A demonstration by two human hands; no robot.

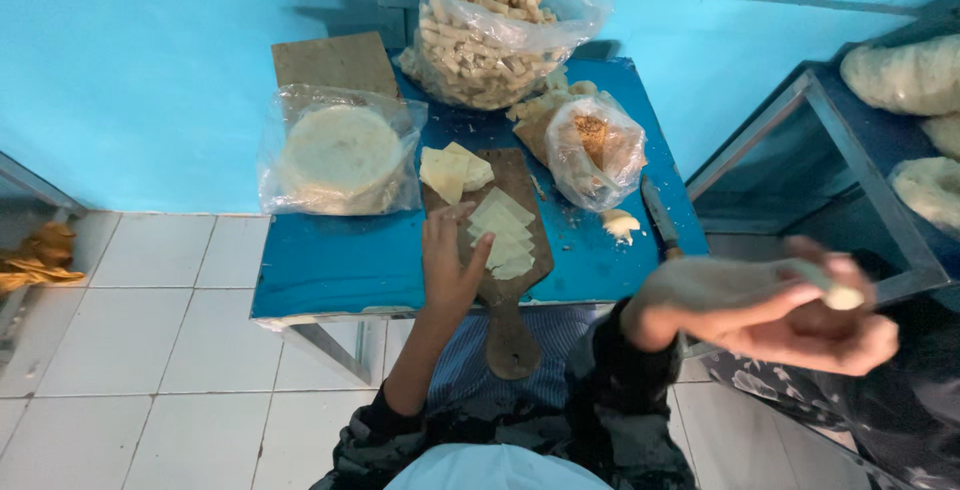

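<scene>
White floor tiles (pixel 150 350) at far left, w/ a crumpled yellow cloth (pixel 35 260) by the wall; noted, not relevant. On the blue table (pixel 330 270) I log, L to R: a clear bag holding a round stack of pale wrappers (pixel 340 155), a brown board (pixel 335 62) behind it, then the wooden paddle board (pixel 512 250) w/ its handle hanging over the near edge. My left hand (pixel 450 262) lies on that board, fingers spread and loosely flat, tips touching the fanned pale squares (pixel 505 235); more cut pieces (pixel 452 172) sit at the board's far end. Behind: large bag of rolled sticks (pixel 490 35); beside the board, a small bag of brown filling (pixel 595 150), a loose scrap (pixel 620 222) and a knife (pixel 658 215). My right hand (pixel 790 310) is raised close to the lens, blurred, pinching a small pale roll (pixel 835 295) at the fingertips. Judgement: peel one square only, sliding from the corner w/ light pressure so sheets don't tear; keep the roll pinched shut meanwhile. Metal rack (pixel 850 140) w/ bagged goods at far right.
</scene>
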